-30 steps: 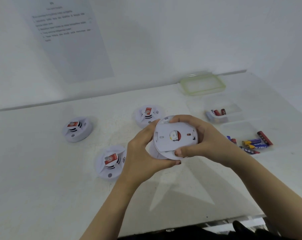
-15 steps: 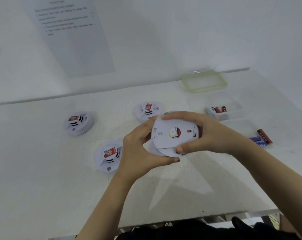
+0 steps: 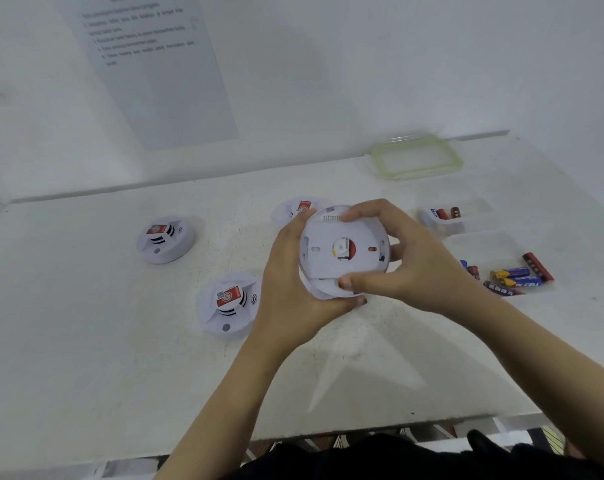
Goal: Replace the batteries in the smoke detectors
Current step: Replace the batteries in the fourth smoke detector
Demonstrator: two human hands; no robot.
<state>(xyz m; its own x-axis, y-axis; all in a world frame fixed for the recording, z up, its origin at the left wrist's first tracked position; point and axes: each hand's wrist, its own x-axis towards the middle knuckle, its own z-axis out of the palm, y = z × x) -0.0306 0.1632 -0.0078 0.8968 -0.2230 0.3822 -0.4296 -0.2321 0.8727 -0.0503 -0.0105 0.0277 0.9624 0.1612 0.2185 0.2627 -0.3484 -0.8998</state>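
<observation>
I hold a round white smoke detector (image 3: pixel 342 249) above the table, its back plate facing me with a red-and-yellow spot in the centre hole. My left hand (image 3: pixel 293 289) cups it from the left and below. My right hand (image 3: pixel 408 265) grips its right rim, thumb on the lower edge and fingers over the top. Three more detectors lie face up on the table: one at the far left (image 3: pixel 165 239), one near my left wrist (image 3: pixel 229 304), one partly hidden behind my hands (image 3: pixel 298 207). Loose batteries (image 3: pixel 515 277) lie in a clear tray on the right.
A second clear tray (image 3: pixel 473 216) behind it holds a few red batteries (image 3: pixel 446 213). A green-rimmed lid (image 3: pixel 416 157) lies at the back right. A printed sheet (image 3: pixel 155 64) hangs on the wall. The table's front edge (image 3: pixel 362 433) runs just below my forearms.
The held detector has turned a little in my hands, and my right fingers have shifted round its rim. The camera view has drifted slightly; the other detectors stay put.
</observation>
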